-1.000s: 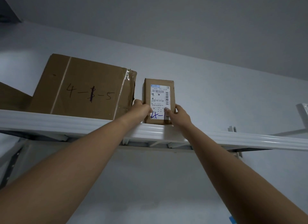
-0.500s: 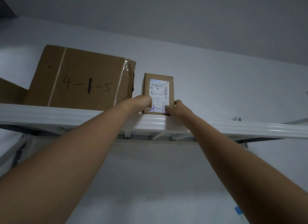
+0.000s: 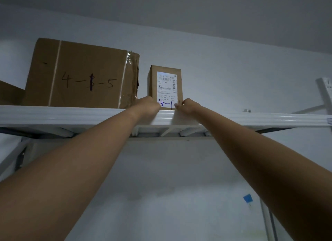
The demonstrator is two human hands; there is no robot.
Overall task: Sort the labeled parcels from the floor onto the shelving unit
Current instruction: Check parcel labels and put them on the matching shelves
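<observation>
A small brown parcel [image 3: 166,79] with a white shipping label and blue handwriting stands upright on the top white shelf [image 3: 71,113]. Both my arms reach up to it. My left hand [image 3: 148,105] touches its lower left corner, and my right hand [image 3: 188,106] pinches its lower right corner with the fingertips. The parcel's base is hidden behind the shelf's front edge and my hands.
A large taped cardboard box [image 3: 82,79] marked "4-1-5" sits just left of the parcel, a narrow gap between them. Another brown box corner [image 3: 9,93] shows at far left. A white shelf upright [image 3: 325,91] stands at right. The shelf right of the parcel is bare.
The small parcel has slid a little further back on the shelf. My hands have dropped to its bottom corners, near the shelf's front edge.
</observation>
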